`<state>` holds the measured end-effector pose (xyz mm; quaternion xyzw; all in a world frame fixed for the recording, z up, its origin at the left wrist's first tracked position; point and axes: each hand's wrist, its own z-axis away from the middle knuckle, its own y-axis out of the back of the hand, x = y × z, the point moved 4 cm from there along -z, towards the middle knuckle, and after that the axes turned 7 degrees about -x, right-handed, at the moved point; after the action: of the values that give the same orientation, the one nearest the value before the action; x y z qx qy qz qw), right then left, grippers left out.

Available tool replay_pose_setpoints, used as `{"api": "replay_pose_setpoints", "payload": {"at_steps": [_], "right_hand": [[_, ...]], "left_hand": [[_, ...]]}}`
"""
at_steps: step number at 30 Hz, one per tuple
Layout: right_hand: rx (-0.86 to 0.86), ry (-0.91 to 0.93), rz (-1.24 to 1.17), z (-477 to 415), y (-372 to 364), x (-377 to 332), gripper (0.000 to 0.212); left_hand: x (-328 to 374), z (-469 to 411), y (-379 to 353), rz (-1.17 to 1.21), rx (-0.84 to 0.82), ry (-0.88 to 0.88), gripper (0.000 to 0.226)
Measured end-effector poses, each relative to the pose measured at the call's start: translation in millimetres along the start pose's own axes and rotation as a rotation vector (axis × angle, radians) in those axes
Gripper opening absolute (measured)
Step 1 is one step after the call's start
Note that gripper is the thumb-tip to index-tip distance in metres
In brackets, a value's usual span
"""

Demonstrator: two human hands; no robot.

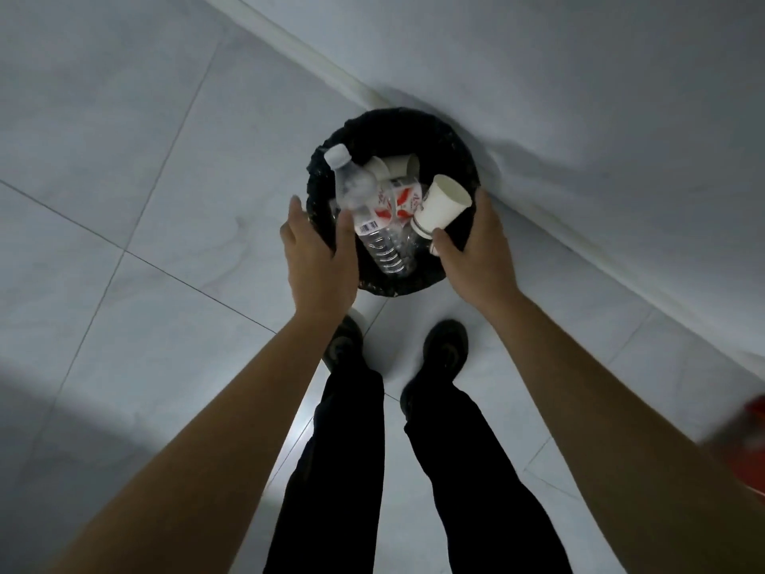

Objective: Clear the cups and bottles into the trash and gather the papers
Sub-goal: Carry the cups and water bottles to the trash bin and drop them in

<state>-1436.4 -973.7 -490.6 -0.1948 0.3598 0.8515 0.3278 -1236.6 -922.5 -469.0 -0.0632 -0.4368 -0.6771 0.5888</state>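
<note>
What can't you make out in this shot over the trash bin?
Head view:
- Red object: blurred, cut off by the right edge.
- Trash bin bottom: hidden under the bottle and discarded cups.
- Right hand and paper cup: grip unclear, fingers hidden behind the hand.

Looking straight down into a black trash bin point(397, 128) on pale floor tiles point(165, 167), close to the wall point(579, 76). Inside: white paper cups point(393, 165) and red-and-white labels point(403, 200). Slanting across the opening, a clear plastic bottle point(368, 219), cap up-left, partly blurred. Left hand point(314, 250) over the near-left rim, fingers straight, thumb beside the bottle. Right hand point(476, 250) at the right rim, thumb touching a tilted white cup point(443, 205); grip unclear. Below, two dark shoes point(447, 345).
</note>
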Motion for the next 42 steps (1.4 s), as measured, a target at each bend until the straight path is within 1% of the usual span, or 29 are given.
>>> {"api": "replay_pose_setpoints", "payload": {"at_steps": [2,3,6,8,10,13,15,17,19,22,24,27,29,32,34,36,39,42], "right_hand": [[-0.036,0.041,0.038,46,17,-26,0.067],[-0.058,0.056,0.044,70,27,-42,0.067],[-0.121,0.108,0.035,149,57,-96,0.072],[-0.137,0.188,0.006,206,83,-143,0.068],[-0.111,0.253,-0.032,264,111,-193,0.064],[-0.078,0.368,-0.089,348,146,-267,0.073],[-0.093,0.482,-0.114,395,161,-307,0.077],[-0.116,0.594,-0.123,436,170,-335,0.073],[-0.162,0.698,-0.148,470,176,-349,0.063],[-0.284,0.745,-0.158,504,181,-348,0.06],[-0.4,0.77,-0.105,519,180,-337,0.059],[-0.57,0.808,-0.002,535,179,-310,0.055],[-0.671,0.808,0.051,542,176,-284,0.056],[-0.808,0.801,0.138,552,165,-242,0.05],[-0.873,0.796,0.193,567,156,-220,0.047],[-0.921,0.807,0.219,590,147,-207,0.043],[-0.99,0.871,0.247,641,136,-201,0.04],[-1.048,0.969,0.271,699,117,-194,0.041]], "left_hand": [[19,44,40,-0.024,0.006,-0.059,0.065],[29,67,62,-0.026,0.005,-0.073,0.063],[67,144,137,0.009,0.001,-0.107,0.065],[97,199,192,0.069,0.001,-0.12,0.065],[121,257,246,0.141,0.046,-0.119,0.064],[140,345,322,0.222,0.211,-0.132,0.062],[142,394,361,0.317,0.347,-0.12,0.057],[135,440,385,0.445,0.468,-0.094,0.054],[124,484,397,0.547,0.581,-0.085,0.052],[103,547,389,0.691,0.743,-0.054,0.048],[87,587,368,0.76,0.846,-0.023,0.046],[67,641,318,0.815,0.977,0.064,0.045],[57,674,277,0.842,1.029,0.145,0.046],[43,730,219,0.886,1.098,0.242,0.046],[35,773,192,0.881,1.153,0.329,0.045],[25,823,173,0.873,1.248,0.399,0.045],[16,893,153,0.871,1.409,0.441,0.045],[-2,949,129,0.893,1.528,0.447,0.045]]}}
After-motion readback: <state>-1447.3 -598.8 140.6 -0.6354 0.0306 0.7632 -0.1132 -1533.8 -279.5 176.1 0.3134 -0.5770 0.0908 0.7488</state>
